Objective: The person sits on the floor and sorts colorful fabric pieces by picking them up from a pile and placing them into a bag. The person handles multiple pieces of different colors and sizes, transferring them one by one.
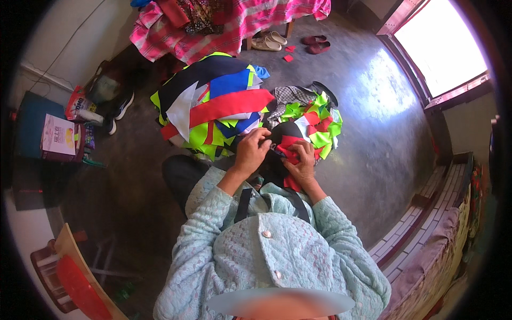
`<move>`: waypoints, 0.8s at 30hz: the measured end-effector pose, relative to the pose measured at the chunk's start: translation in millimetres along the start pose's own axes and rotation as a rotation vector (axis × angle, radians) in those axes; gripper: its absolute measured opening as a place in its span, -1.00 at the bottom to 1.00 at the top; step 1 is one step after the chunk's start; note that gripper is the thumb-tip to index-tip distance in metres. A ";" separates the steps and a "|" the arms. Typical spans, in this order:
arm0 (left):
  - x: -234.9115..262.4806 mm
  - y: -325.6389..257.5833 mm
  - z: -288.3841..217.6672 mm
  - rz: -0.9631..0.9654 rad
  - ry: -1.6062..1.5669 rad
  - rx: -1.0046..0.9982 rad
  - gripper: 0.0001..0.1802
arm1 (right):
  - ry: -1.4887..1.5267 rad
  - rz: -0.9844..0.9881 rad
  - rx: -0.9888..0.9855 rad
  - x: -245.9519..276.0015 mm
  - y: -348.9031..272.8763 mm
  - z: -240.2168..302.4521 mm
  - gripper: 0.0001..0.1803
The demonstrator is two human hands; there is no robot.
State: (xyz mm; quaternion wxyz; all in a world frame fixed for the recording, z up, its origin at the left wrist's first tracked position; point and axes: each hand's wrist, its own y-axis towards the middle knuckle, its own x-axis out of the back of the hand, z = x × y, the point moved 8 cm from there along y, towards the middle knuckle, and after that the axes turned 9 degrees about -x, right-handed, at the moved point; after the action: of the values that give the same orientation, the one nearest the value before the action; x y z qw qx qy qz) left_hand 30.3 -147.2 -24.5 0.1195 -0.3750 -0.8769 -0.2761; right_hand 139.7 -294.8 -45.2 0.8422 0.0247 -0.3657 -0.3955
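In front of my lap, my left hand [253, 151] is raised with thumb and fingers pinched together. Whatever lies between its fingertips is too small to make out. Beside it, my right hand [304, 165] grips a red cloth piece [288, 144] between thumb and fingers. Dark fabric lies just under and between the hands. Beyond my left hand rises a large heap of cloth pieces in black, blue, white and neon yellow, with a long red strip [229, 109] across it. Past my right hand is a smaller pile of neon green [321, 140], red and white scraps.
A bed or table with a pink checked cloth [256, 26] stands at the far side, with beige shoes [266, 42] and dark red shoes [317, 46] by it. At left are a box [58, 136] and a sneaker [125, 105]. A wooden chair [80, 277] stands lower left.
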 end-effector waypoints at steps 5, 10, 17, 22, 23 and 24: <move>-47.0 9.3 27.5 0.200 0.019 0.131 -0.73 | -0.051 0.006 0.032 -2.3 -0.8 6.0 -0.56; -65.7 18.2 25.5 0.266 0.194 -0.003 -0.67 | -0.046 -0.008 0.064 -2.4 -2.2 6.8 -0.57; -64.9 17.2 16.1 0.233 0.207 -0.045 -0.85 | -0.023 -0.018 0.030 -0.7 -4.9 1.2 -0.57; -40.8 25.8 27.1 0.022 0.222 0.010 -0.85 | 0.025 -0.057 -0.008 2.7 -4.3 5.3 -0.62; -35.7 28.1 28.6 -0.004 0.198 0.029 -0.85 | 0.028 -0.051 -0.011 2.0 -4.1 4.1 -0.62; -30.4 32.0 30.5 -0.029 0.174 0.047 -0.85 | 0.031 -0.045 -0.015 1.2 -3.6 2.3 -0.62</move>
State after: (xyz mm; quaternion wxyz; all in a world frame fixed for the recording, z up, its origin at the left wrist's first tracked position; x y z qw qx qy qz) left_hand 74.4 -129.6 -49.5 0.2000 -0.3338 -0.8748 -0.2887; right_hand 136.3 -297.5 -44.0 0.8386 0.0329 -0.3491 -0.4168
